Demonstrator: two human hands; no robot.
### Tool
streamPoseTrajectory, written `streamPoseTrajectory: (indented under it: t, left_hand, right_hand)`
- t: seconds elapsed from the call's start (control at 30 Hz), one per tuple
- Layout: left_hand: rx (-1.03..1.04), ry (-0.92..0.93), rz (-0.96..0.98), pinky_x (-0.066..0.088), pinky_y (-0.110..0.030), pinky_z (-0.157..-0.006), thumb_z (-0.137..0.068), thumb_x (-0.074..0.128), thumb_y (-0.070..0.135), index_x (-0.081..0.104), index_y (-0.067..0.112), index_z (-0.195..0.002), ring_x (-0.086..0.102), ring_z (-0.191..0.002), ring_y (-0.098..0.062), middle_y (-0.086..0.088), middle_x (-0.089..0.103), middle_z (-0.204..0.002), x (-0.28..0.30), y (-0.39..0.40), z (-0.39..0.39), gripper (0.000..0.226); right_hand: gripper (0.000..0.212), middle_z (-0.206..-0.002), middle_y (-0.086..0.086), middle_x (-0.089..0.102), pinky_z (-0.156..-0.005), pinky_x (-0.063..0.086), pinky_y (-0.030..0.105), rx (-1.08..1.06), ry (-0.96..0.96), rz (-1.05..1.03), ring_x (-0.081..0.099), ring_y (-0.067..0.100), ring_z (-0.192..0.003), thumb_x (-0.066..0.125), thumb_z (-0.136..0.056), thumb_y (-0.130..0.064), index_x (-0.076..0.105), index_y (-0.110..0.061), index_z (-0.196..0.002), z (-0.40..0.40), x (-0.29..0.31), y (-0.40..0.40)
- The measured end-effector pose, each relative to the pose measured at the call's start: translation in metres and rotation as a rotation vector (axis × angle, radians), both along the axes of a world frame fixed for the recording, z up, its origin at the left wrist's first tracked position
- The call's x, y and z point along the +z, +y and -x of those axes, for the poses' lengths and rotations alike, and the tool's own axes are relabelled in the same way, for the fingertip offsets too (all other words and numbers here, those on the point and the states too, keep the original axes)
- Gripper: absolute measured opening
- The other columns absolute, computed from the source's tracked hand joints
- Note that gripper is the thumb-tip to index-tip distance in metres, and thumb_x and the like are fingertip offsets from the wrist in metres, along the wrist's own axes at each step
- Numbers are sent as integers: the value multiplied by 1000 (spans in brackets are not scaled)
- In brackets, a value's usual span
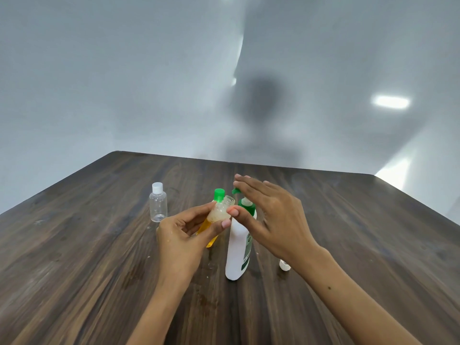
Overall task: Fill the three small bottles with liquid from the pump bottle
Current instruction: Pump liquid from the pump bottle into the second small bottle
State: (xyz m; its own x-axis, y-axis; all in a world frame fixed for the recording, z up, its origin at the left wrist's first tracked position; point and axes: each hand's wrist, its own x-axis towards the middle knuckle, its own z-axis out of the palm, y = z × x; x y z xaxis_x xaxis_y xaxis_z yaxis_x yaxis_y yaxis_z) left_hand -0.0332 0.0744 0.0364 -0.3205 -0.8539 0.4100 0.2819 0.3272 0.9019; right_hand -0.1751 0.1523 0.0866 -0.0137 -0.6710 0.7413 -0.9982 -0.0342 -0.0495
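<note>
Head view: left hand (pixel 184 232) fingers clamp an uncapped, partly filled small bottle (pixel 220 210); right hand (pixel 271 215) fingers spread flat over the pump bottle (pixel 239 247); a capped empty bottle (pixel 158 206) stands toward the worktop's (pixel 87 245) far left corner.

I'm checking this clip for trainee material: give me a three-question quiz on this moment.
1. True or false: the clear bottle with the white cap stands upright and untouched on the table.
2. Which hand holds the open small bottle? A) left hand B) right hand
3. Fill in: the right hand's straight fingers lie over the green pump head of the white ____ bottle.

Key: 1 true; 2 A; 3 pump. A small white cap lies on the table by the right wrist.
</note>
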Motion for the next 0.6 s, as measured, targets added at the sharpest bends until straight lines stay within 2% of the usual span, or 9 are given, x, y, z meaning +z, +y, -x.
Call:
streamPoseTrajectory:
  t: [0.07, 0.23, 0.43, 0.6]
  left_hand:
    - [-4, 2, -2, 57, -37, -86, -56, 83, 26, 75, 16, -102, 72, -93, -13, 4, 76, -95, 0, 0, 0, 47]
    - [-2, 19, -1, 57, -37, -85, -50, 80, 42, 74, 15, -104, 72, -93, -13, 3, 76, -97, 1, 2, 0, 60]
    - [-3, 13, 6, 57, -36, -86, -50, 79, 42, 74, 13, -105, 72, -93, -12, 3, 76, -97, 3, 3, 0, 62]
    - [-9, 18, 6, 58, -30, -83, -52, 79, 37, 74, 13, -104, 72, -92, -11, 3, 76, -95, 2, 2, 0, 57]
  right_hand:
    - [70, -128, -3, 59, -99, 38, 27, -3, 8, 0, 54, 10, -119, 24, -91, -66, 64, -16, -120, -1, 0, 0]
    - [67, -127, 0, 60, -96, 44, 33, -21, 23, 20, 56, 14, -118, 31, -91, -63, 63, -13, -121, -5, -14, 1]
    - [73, -131, 3, 57, -103, 37, 30, -16, 97, -27, 52, 15, -122, 25, -91, -65, 60, -10, -125, -1, -2, 1]
    - [70, -127, 1, 60, -101, 41, 34, 14, 10, -4, 54, 15, -120, 27, -92, -63, 62, -11, -122, -2, -11, 0]
